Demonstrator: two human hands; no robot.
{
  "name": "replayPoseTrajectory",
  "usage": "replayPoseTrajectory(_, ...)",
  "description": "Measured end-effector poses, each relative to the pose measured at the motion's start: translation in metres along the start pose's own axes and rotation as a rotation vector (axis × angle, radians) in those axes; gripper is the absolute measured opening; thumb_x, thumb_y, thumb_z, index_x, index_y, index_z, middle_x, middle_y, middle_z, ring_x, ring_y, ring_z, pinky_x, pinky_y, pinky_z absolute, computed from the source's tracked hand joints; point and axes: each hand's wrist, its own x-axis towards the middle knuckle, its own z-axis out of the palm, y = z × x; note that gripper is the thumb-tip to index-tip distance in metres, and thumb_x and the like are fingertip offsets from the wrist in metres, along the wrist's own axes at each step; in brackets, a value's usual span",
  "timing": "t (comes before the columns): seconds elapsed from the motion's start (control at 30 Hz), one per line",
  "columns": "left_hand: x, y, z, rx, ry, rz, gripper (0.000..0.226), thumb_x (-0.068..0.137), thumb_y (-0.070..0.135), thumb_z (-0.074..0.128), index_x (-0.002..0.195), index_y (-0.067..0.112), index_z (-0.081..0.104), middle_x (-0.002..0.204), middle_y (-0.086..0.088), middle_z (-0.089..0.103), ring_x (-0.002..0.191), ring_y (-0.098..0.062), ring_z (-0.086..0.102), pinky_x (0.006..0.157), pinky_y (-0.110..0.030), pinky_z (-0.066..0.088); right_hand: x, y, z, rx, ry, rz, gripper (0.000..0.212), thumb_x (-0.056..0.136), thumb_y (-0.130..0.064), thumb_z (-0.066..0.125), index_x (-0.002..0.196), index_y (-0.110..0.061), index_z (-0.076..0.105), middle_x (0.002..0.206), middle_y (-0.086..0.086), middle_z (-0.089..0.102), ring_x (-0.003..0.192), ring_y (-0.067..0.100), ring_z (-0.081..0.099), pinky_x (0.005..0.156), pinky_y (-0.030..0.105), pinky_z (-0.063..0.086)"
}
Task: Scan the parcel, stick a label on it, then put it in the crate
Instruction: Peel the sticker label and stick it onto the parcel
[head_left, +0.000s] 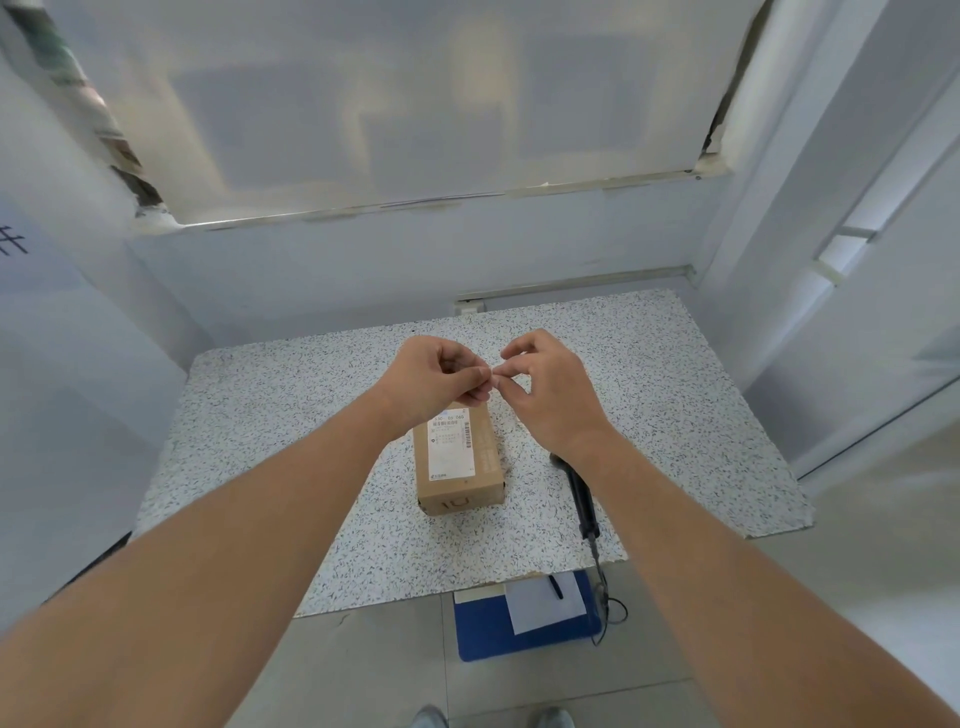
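Note:
A small brown cardboard parcel (460, 465) with a white shipping label on top lies on the speckled table (270, 415). Above its far end, my left hand (439, 374) and my right hand (545, 387) meet fingertip to fingertip, pinching something very small and pale between them; it is too small to tell what it is. A black handheld scanner (582, 499) lies on the table just right of the parcel, its cable running down off the front edge. A blue crate (483, 634) stands on the floor below the table's front edge.
A white sheet of paper (540, 603) and a black pen (556, 587) lie in the crate. White walls and a covered window close in the table at the back and both sides. My shoes (431, 717) show on the tiled floor.

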Motion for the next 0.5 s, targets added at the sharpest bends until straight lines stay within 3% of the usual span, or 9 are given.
replayPoseTrajectory(0.5, 0.0101, 0.0040, 0.0030, 0.140, -0.024, 0.060, 0.009, 0.095, 0.004, 0.070, 0.097, -0.004, 0.074, 0.087, -0.018, 0.078, 0.077, -0.022, 0.077, 0.075, -0.026, 0.062, 0.0053, -0.0026, -0.0059, 0.002, -0.023, 0.063, 0.017, 0.094, -0.029, 0.074, 0.093, -0.014, 0.082, 0.112, -0.007, 0.064, 0.107, 0.010, 0.058, 0.089, 0.029, 0.048)
